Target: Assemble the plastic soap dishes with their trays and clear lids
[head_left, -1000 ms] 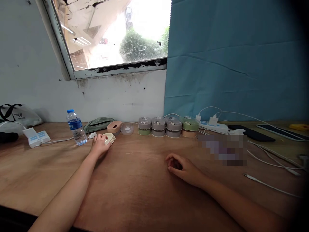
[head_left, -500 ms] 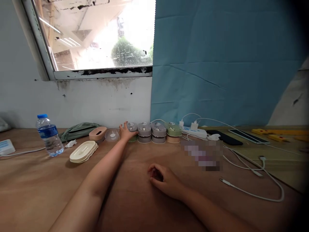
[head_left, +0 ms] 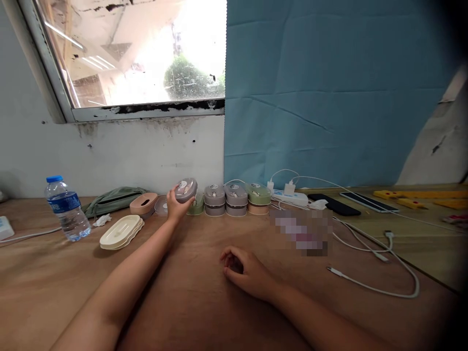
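My left hand (head_left: pixel 176 204) is closed around the side of a small grey lunch box (head_left: pixel 186 190) with a clear lid, holding it tilted above a green lower box (head_left: pixel 196 204). To the right of it, in a row against the wall, stand two grey stacked lunch boxes (head_left: pixel 214 200) and one with a green top and a pinkish base (head_left: pixel 259 197). On the near tabletop rests my right hand (head_left: pixel 244 270), its fingers loosely curled with a hollow between them and the thumb, and nothing visible inside.
Cream lids (head_left: pixel 120 233) lie stacked on the wooden table at left, near a pink box (head_left: pixel 144 204), a green pouch (head_left: pixel 117 201) and a water bottle (head_left: pixel 68 208). White cables (head_left: pixel 373 290), a power strip (head_left: pixel 292 197) and a dark phone (head_left: pixel 334 204) are at right.
My left hand has taken hold of the grey upper box and lifted it off the green one, slightly leftward. My right hand stays where it was. The view has shifted a little.
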`<action>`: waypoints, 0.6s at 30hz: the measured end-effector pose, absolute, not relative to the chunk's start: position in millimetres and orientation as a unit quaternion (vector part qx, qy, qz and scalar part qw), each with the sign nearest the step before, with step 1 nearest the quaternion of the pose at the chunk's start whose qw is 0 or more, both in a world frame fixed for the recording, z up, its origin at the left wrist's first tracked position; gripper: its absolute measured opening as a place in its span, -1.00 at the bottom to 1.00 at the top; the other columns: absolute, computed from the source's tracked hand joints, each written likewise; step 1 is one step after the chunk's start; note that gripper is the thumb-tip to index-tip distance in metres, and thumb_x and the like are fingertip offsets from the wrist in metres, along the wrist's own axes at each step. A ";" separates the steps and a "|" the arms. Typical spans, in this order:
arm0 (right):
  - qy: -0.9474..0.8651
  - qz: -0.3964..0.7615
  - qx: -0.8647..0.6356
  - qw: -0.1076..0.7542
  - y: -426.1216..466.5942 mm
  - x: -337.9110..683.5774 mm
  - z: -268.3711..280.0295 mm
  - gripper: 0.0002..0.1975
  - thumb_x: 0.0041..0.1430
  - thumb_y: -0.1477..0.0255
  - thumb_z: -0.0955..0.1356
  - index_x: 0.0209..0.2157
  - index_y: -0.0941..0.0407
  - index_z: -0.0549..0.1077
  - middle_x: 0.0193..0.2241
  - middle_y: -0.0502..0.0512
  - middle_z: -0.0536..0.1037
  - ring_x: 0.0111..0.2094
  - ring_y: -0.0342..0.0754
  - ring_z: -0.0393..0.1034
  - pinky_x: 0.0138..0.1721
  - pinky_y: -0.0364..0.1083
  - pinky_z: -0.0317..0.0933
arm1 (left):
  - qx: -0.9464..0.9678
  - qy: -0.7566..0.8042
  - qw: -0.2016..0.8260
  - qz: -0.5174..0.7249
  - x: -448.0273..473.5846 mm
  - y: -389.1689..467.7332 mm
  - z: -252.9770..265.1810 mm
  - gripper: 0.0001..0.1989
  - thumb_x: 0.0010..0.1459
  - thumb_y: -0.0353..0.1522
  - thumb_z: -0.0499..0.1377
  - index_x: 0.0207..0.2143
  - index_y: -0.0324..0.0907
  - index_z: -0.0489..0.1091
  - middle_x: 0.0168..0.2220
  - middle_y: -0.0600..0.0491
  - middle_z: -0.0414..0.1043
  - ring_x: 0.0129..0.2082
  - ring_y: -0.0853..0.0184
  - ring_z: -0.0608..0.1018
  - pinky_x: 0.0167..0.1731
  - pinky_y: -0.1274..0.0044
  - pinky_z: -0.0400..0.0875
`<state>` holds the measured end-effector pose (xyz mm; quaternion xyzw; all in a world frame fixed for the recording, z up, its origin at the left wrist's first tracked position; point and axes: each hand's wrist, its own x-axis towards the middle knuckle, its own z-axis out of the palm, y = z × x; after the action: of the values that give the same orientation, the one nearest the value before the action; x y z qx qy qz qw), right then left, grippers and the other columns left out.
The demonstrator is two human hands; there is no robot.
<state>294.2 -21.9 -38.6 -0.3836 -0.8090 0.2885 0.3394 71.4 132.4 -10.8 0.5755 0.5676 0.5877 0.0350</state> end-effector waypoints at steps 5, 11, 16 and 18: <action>-0.792 0.189 -0.372 0.445 -25.3 292.0 -30.3 -0.82 -0.10 0.61 0.25 -0.39 0.11 0.28 -0.42 0.01 0.36 -0.40 -0.12 0.22 -0.35 -0.14 0.15 | 0.560 0.490 0.273 0.609 61.0 47.0 -21.5 -0.33 -0.17 -0.21 0.26 0.01 -0.10 0.09 -0.03 -0.07 0.25 -0.06 0.19 0.37 -0.09 0.38 0.26; -0.779 0.147 -0.373 0.481 -22.9 292.9 -30.0 -0.75 -0.05 0.53 0.27 -0.25 0.10 0.27 -0.27 0.10 0.31 -0.26 -0.04 0.22 -0.22 -0.05 0.17 | 0.652 0.401 0.448 0.462 55.2 -12.8 -32.7 -0.25 -0.32 -0.37 0.35 -0.01 -0.11 0.14 0.00 -0.05 0.23 -0.07 0.20 0.38 -0.08 0.43 0.26; -0.814 0.202 -0.358 0.410 -18.5 296.9 -34.5 -0.51 -0.03 0.37 0.33 -0.02 0.07 0.19 -0.03 0.17 0.19 0.03 0.06 0.09 0.03 0.05 0.04 | 0.723 0.318 0.496 0.361 53.0 -14.4 -33.6 -0.18 -0.42 -0.45 0.37 -0.02 -0.13 0.15 -0.04 -0.05 0.27 -0.08 0.18 0.37 -0.08 0.40 0.25; -0.835 0.229 -0.345 0.362 -18.0 298.8 -34.8 -0.39 -0.05 0.30 0.36 0.06 0.04 0.13 0.08 0.17 0.07 0.12 0.10 -0.05 0.09 0.08 -0.07 | 0.749 0.296 0.490 0.333 51.5 -13.8 -34.6 -0.17 -0.44 -0.45 0.38 -0.02 -0.14 0.16 -0.03 -0.05 0.25 -0.05 0.16 0.33 -0.05 0.38 0.21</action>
<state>298.8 -18.0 -34.8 -0.3453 -0.8349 0.2295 0.3620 51.5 -13.8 -34.6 0.7491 0.2962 0.3328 0.4903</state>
